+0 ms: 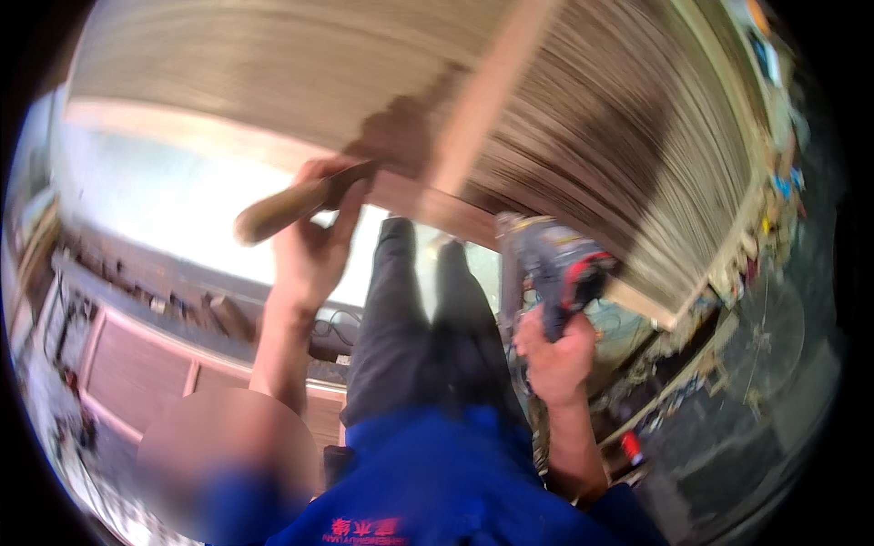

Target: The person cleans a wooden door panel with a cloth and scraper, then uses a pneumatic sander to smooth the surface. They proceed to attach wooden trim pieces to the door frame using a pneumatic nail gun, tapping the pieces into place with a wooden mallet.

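Observation:
My left hand [309, 250] is wrapped round a wooden-handled tool [282, 211]. Its thick brown handle points left and a dark, flat end lies over the wooden frame; blur hides its exact kind. My right hand [557, 355] grips a grey, black and red pistol-grip power tool [557, 259]. Its nose points up and left, close to the near rail of a large wooden panel [273, 55]. Whether it is a drill or a nail gun, I cannot tell. A pale wooden strip [496, 82] crosses the panel.
A second framed panel [137, 369] lies at the lower left, beside a dark ledge [155, 291] bearing small wood pieces. At the right, offcuts and clutter line the panel's edge. A red object [632, 447] stands low at the right. My legs [396, 337] are just below the near rail.

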